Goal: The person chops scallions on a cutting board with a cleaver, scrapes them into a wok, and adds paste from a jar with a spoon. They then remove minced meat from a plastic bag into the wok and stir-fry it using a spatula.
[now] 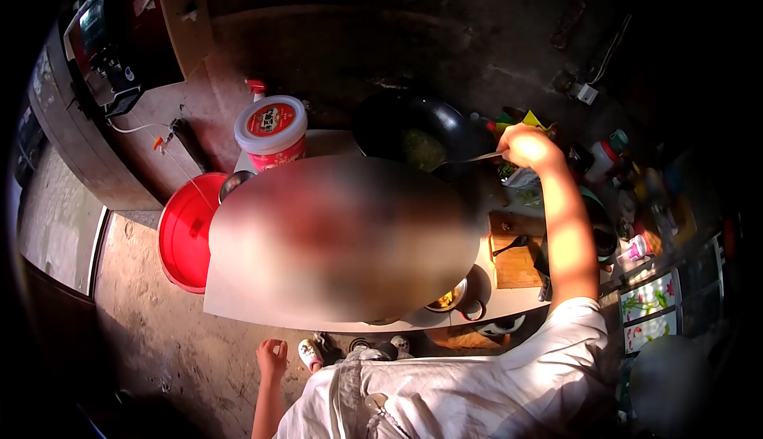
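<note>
Two hands: your right hand is raised beside the round black wok; your left hand hangs low over the concrete floor.
Right fingers: clenched around the end of a long-handled metal utensil.
Left fingers: released, loosely bent.
Utensil: reaches into the wok, its far end by the green contents.
Pale worktop: your view of its middle is blurred; a small black spoon lies on the brown wooden board.
</note>
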`<state>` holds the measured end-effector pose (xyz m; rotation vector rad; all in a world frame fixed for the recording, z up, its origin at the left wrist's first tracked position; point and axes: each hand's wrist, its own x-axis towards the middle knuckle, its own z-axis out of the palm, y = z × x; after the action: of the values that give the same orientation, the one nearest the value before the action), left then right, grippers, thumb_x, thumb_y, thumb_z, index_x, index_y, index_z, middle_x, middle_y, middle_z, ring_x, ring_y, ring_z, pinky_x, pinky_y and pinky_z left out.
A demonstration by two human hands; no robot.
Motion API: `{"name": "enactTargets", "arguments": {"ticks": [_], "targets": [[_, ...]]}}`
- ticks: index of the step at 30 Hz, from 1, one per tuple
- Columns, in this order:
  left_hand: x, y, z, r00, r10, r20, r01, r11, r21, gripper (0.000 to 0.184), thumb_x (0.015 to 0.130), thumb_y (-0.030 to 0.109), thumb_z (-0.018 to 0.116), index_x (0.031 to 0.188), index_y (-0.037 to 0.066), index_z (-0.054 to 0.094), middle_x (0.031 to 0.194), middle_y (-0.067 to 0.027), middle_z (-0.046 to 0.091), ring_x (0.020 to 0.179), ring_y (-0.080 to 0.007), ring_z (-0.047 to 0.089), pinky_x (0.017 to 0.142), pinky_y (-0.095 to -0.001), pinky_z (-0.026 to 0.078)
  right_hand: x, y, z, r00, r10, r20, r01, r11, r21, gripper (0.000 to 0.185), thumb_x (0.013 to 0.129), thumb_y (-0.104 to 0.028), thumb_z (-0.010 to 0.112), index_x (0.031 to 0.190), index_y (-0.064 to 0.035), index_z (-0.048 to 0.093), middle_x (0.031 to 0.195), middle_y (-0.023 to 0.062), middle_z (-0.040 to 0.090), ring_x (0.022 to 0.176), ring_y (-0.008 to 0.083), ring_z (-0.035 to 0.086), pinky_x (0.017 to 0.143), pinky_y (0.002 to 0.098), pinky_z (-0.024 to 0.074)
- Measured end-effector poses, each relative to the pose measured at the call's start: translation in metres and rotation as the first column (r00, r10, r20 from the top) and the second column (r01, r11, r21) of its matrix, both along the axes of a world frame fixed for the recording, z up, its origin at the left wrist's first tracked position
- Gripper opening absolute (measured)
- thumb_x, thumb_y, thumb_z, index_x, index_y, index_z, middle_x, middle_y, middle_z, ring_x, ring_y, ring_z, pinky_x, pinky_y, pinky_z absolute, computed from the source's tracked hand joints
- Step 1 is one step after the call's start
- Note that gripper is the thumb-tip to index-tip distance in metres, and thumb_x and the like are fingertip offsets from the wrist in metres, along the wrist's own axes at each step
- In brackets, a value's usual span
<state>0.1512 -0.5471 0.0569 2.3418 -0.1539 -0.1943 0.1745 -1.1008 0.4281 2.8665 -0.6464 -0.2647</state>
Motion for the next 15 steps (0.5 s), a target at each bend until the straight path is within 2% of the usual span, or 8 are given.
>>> {"name": "enactTargets", "arguments": {"ticks": [1, 5, 7, 8, 10, 12, 13, 15], "targets": [[0.001, 0.006, -0.004, 1.0, 0.007, -0.01, -0.007, 1.0, 0.004, 0.012, 0.071, 0.016, 0.063, 0.074, 0.005, 0.061, 0.083, -0.0143, 0.059, 0.084, -0.0313, 0.052, 0.076, -0.039, 0.041, 0.009, 0.002, -0.01, 0.998, -0.035, 0.045, 0.036, 0.999, -0.017, 0.017, 0.068, -0.013, 0.058, 0.083, -0.0126, 0.067, 0.082, 0.012, 0.063, 0.082, 0.0259, 0.06, 0.073, 0.033, 0.0469], [0.003, 0.017, -0.012, 0.999, 0.036, -0.007, -0.036, 0.999, 0.024, 0.011, 0.071, 0.015, 0.063, 0.074, 0.005, 0.061, 0.085, -0.0145, 0.058, 0.084, -0.0317, 0.052, 0.076, -0.0387, 0.041, 0.043, -0.017, -0.08, 0.956, -0.038, 0.291, 0.055, 0.997, -0.051, 0.02, 0.073, -0.015, 0.056, 0.091, -0.0122, 0.065, 0.091, 0.0115, 0.062, 0.087, 0.0292, 0.057, 0.078, 0.0375, 0.0452], [0.006, 0.02, -0.009, 0.998, 0.054, 0.02, -0.054, 0.998, 0.035, 0.011, 0.071, 0.015, 0.063, 0.075, 0.005, 0.061, 0.085, -0.0147, 0.058, 0.084, -0.0319, 0.052, 0.076, -0.0386, 0.041, 0.048, -0.026, -0.096, 0.925, -0.031, 0.378, 0.055, 0.997, -0.052, 0.02, 0.074, -0.015, 0.054, 0.091, -0.0093, 0.064, 0.09, 0.0119, 0.062, 0.086, 0.0305, 0.057, 0.078, 0.0391, 0.045], [0.007, 0.016, 0.008, 0.998, 0.055, 0.018, -0.056, 0.998, 0.041, 0.011, 0.072, 0.015, 0.063, 0.075, 0.005, 0.061, 0.086, -0.0147, 0.058, 0.085, -0.032, 0.052, 0.077, -0.0387, 0.04, 0.045, -0.017, -0.088, 0.926, -0.027, 0.375, 0.051, 0.997, -0.055, 0.02, 0.074, -0.015, 0.054, 0.091, -0.0093, 0.064, 0.09, 0.0119, 0.062, 0.086, 0.0305, 0.057, 0.078, 0.0391, 0.045], [0.009, 0.021, 0.002, 0.998, 0.056, 0.007, -0.056, 0.997, 0.045, 0.011, 0.072, 0.016, 0.062, 0.076, 0.005, 0.061, 0.086, -0.0146, 0.058, 0.085, -0.032, 0.051, 0.077, -0.0389, 0.04, 0.028, 0.005, -0.063, 0.918, -0.04, 0.395, 0.07, 0.996, -0.06, 0.02, 0.071, -0.009, 0.053, 0.085, -0.0116, 0.066, 0.086, 0.0146, 0.062, 0.084, 0.0319, 0.059, 0.075, 0.0403, 0.0459], [0.009, 0.026, -0.007, 0.998, 0.055, -0.011, -0.055, 0.997, 0.047, 0.012, 0.073, 0.017, 0.062, 0.076, 0.006, 0.061, 0.085, -0.0141, 0.057, 0.086, -0.0318, 0.051, 0.078, -0.0392, 0.039, 0.016, 0.018, -0.044, 0.949, -0.042, 0.312, 0.048, 0.999, -0.009, 0.019, 0.069, -0.008, 0.054, 0.083, -0.0113, 0.066, 0.085, 0.0146, 0.062, 0.083, 0.0314, 0.059, 0.076, 0.039, 0.0461], [0.011, 0.025, -0.007, 0.998, 0.056, -0.015, -0.055, 0.997, 0.046, 0.012, 0.073, 0.017, 0.062, 0.076, 0.006, 0.061, 0.085, -0.0141, 0.057, 0.086, -0.0318, 0.051, 0.078, -0.0392, 0.039, 0.013, 0.029, -0.032, 0.975, -0.07, 0.213, 0.07, 0.998, 0.009, 0.02, 0.067, -0.007, 0.054, 0.082, -0.0111, 0.067, 0.083, 0.0146, 0.062, 0.084, 0.0308, 0.059, 0.076, 0.0376, 0.0465], [0.014, 0.023, -0.008, 0.998, 0.053, -0.019, -0.051, 0.996, 0.068, 0.012, 0.073, 0.018, 0.062, 0.076, 0.006, 0.061, 0.085, -0.0132, 0.057, 0.086, -0.0311, 0.051, 0.078, -0.0391, 0.039, 0.014, 0.037, -0.031, 0.982, -0.073, 0.172, 0.071, 0.997, 0.016, 0.02, 0.067, -0.007, 0.054, 0.082, -0.0113, 0.067, 0.084, 0.0143, 0.062, 0.084, 0.0305, 0.059, 0.076, 0.0375, 0.0466]]}}
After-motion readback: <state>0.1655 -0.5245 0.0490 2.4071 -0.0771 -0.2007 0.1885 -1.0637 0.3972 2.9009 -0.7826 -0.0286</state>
